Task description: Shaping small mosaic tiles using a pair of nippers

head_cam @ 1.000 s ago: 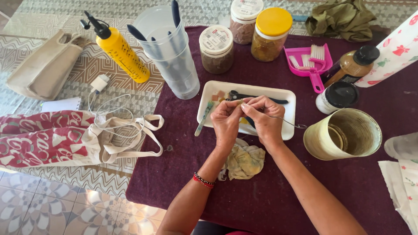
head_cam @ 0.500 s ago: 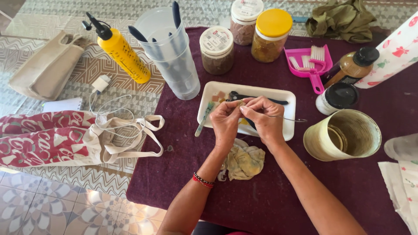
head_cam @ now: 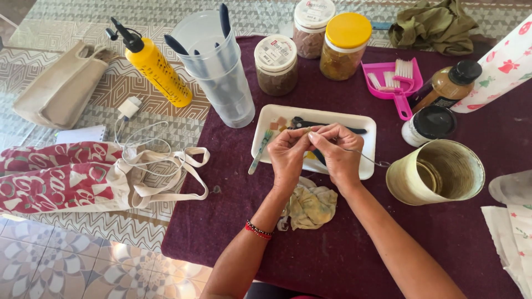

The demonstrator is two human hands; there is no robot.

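My two hands meet fingertip to fingertip just above a white rectangular tray (head_cam: 367, 126) on the dark red cloth. My right hand (head_cam: 339, 154) pinches a thin metal tool (head_cam: 372, 160) whose far end sticks out to the right. My left hand (head_cam: 287, 156) pinches something small at the tool's near tip, and the fingers hide it. On the tray lie a black-handled tool (head_cam: 310, 122), a few small tiles (head_cam: 278, 123) and a green-bristled brush (head_cam: 259, 153). A stained rag (head_cam: 311, 208) lies under my wrists.
A tin can (head_cam: 435, 176) stands right of the tray. Behind it are a clear cup of blue-handled tools (head_cam: 221, 83), a yellow bottle (head_cam: 158, 69), three jars (head_cam: 276, 63), a pink dustpan set (head_cam: 396, 83) and a brown bottle (head_cam: 446, 88). A patterned tote bag (head_cam: 61, 177) lies at the left.
Both hands stay pinched together over the tray, with only a slight shift of the fingers. Nothing else has moved.
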